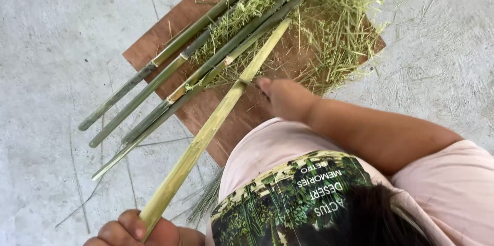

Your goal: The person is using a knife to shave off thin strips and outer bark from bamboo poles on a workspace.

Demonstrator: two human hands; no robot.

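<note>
Grey concrete floor carries a brown wooden board (pixel 154 45). Across it slants a long pale split bamboo strip (pixel 206 133), stiff, light, sharp-edged; the left hand (pixel 139 230) clenches its near end, best held there. The right hand (pixel 285 99) rests mid-strip, grip hidden.

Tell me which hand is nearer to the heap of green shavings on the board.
Right. The right hand is over the brown board, just beside the shavings; the left hand holds the near end of the pale bamboo strip, off the board.
</note>
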